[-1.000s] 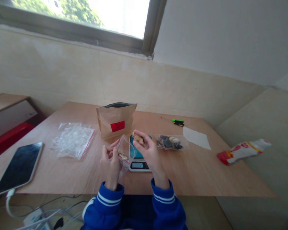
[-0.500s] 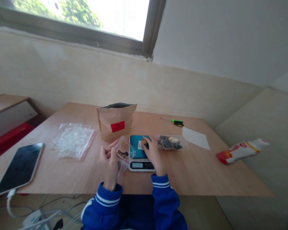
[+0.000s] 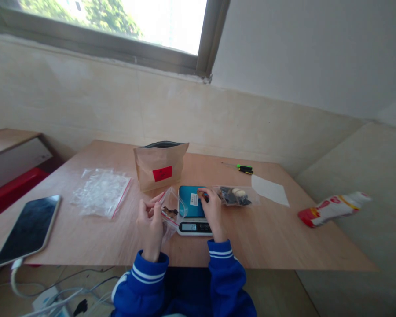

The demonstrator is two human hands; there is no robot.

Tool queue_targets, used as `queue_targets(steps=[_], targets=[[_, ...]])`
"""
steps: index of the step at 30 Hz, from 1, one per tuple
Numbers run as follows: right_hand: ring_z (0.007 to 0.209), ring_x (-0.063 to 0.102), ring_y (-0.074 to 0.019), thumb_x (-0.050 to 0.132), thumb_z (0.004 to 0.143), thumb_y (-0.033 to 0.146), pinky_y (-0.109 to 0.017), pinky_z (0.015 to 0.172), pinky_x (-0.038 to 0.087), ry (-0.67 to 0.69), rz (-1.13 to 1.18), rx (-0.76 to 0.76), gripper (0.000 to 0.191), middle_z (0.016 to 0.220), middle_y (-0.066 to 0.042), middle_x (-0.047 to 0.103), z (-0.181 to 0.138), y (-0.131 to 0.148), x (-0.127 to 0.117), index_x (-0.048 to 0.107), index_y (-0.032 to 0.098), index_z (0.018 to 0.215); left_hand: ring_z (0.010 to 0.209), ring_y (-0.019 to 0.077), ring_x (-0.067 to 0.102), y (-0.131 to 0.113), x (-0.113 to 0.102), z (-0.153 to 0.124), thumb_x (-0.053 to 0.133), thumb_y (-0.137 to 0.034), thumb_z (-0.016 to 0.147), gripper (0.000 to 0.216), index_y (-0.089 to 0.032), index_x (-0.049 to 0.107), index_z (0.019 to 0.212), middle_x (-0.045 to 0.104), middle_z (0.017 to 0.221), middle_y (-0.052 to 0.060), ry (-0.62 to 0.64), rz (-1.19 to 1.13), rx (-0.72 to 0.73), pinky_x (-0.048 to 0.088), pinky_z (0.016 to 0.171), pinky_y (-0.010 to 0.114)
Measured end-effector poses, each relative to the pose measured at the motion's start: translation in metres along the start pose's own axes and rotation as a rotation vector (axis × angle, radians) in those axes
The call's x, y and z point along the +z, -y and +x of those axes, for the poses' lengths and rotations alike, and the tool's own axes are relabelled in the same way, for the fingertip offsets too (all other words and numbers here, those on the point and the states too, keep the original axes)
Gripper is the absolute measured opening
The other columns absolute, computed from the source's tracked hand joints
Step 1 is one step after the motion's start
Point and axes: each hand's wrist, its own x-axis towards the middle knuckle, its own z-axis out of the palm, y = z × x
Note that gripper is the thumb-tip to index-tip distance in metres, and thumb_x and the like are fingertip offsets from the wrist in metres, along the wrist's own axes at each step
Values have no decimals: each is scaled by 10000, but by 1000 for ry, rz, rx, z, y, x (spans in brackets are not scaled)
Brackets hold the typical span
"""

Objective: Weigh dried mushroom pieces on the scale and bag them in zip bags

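Observation:
My left hand pinches the mouth of a small clear zip bag with a red seal strip, held upright just left of the scale; a few brown pieces lie inside. My right hand rests over the right side of the blue-topped digital scale, fingers curled around a small piece I cannot make out. The scale's display is lit. A brown paper pouch with a red label stands open behind the scale. A filled clear bag of dark and pale pieces lies right of the scale.
A pile of empty zip bags lies at the left, a phone on a cable near the left front edge. A green-handled screwdriver, a white paper sheet and a red-and-white packet are at the right. Cables hang below the wooden table.
My right hand, which held a pale piece raised above the scale, has dropped onto the scale's right side. My left hand and its bag have barely moved.

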Motion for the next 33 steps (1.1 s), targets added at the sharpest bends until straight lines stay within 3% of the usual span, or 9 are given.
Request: queue_targets(steps=[11, 18, 23, 27, 30, 33], targets=[[906, 620, -227, 529, 817, 200, -381, 811, 540, -18, 136, 41, 114, 906, -83, 665, 0, 7, 0, 642, 187, 825, 851, 224, 726, 2, 2, 0, 554, -365, 829, 208, -211, 435, 755, 736, 1020, 101, 30, 47, 40, 573, 658, 308], [996, 643, -186, 615, 816, 238, -297, 808, 577, 82, 548, 47, 78, 1029, -71, 654, -5, 63, -15, 672, 199, 851, 889, 223, 720, 5, 2, -1, 564, -359, 832, 196, -207, 463, 762, 738, 994, 86, 48, 36, 11, 573, 696, 306], [1114, 616, -182, 600, 861, 242, -318, 917, 546, 268, 558, -89, 141, 1173, -71, 654, -10, 91, -20, 705, 222, 953, 920, 215, 714, 2, 1, 0, 611, -344, 820, 222, -196, 465, 742, 742, 973, 66, 69, -100, -70, 565, 775, 324], [1166, 586, -188, 540, 911, 295, -332, 954, 521, 226, 508, -69, 206, 1228, -82, 632, -14, 84, -20, 692, 228, 1034, 899, 229, 720, -8, 1, 1, 636, -323, 800, 255, -194, 431, 717, 749, 896, 66, 139, -266, -142, 551, 835, 375], [1203, 559, -199, 528, 921, 350, -328, 950, 515, 157, 529, 14, 254, 1256, -93, 613, -21, 71, -22, 658, 217, 1094, 832, 246, 728, -16, -2, 4, 634, -299, 783, 253, -198, 418, 699, 743, 811, 54, 192, -337, -205, 555, 804, 398], [1246, 528, -201, 509, 931, 405, -358, 1024, 462, 181, 595, 87, 339, 1305, -87, 592, -30, 62, -28, 605, 223, 1201, 789, 253, 728, -21, -7, 7, 630, -285, 769, 220, -201, 440, 695, 726, 767, 39, 292, -368, -289, 561, 751, 383]])
